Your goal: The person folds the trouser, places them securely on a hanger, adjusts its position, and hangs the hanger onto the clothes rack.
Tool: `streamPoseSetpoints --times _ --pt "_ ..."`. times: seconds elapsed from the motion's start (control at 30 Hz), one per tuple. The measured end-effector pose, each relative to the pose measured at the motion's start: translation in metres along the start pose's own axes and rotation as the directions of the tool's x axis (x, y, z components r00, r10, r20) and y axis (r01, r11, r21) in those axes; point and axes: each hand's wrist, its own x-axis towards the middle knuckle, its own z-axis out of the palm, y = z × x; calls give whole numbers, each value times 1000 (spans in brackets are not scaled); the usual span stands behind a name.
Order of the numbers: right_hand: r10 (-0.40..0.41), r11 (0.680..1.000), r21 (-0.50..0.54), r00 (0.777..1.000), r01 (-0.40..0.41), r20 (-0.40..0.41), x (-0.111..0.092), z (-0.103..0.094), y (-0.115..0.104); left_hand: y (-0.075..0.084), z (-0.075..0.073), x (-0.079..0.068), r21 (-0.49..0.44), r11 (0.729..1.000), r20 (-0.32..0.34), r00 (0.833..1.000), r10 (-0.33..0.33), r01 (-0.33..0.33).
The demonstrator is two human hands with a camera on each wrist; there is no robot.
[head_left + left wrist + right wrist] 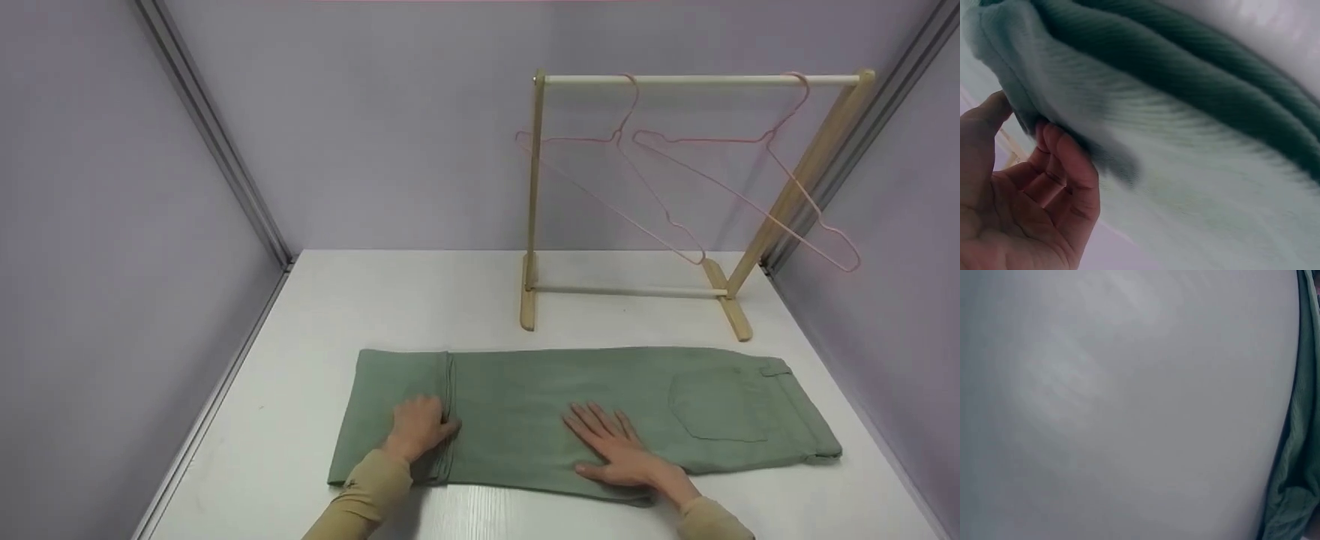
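One pair of green trousers (pixel 517 420) lies lengthwise across the white table (pixel 247 435), and we start at its left end, where the legs look doubled over into a flat panel. The left hand (pixel 417 427) pinches the layered edge there; in the left wrist view we find thumb and fingertips on either side of the cloth. We cannot count the layers caught, since the cloth blurs close to the camera. We judge the fabric soft and fairly light, thicker where doubled, neither slippery nor fragile, so the stacked edge, all layers together, seems the best place to take hold. Further right, the right hand (pixel 619 452) rests flat on the cloth, fingers spread, gripping nothing; its wrist view gives us mostly tabletop and a strip of green, so we cannot read the hand there. Behind it, two pink hangers (pixel 712 140) hang on a wooden rack (pixel 533 195). Rightmost, we see a back pocket (pixel 716 405) and the waistband (pixel 808 416), probably the stiffest part. The trousers' underside is hidden from us.
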Motion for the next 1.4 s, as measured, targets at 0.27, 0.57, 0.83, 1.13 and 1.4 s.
streamPoseSetpoints --times 0.27,0.57,0.83,1.13,1.4 --pt "16 1000 -1 1000 -16 18 1 2 1 1 -1 1 -36 999 -32 999 -12 11" --pt "22 1000 -2 1000 -22 15 1 -3 -1 10 -10 13 -145 989 -87 996 -29 16" --pt "-1 1000 31 1000 1 2 0 0 2 24 5 11 -148 989 -31 999 19 -23" --pt "0 999 36 1000 0 8 0 0 2 29 8 13 -107 994 61 998 -3 10" --pt "20 1000 -9 1000 -20 20 2 -1 0 34 0 16 -153 988 3 1000 13 -12"
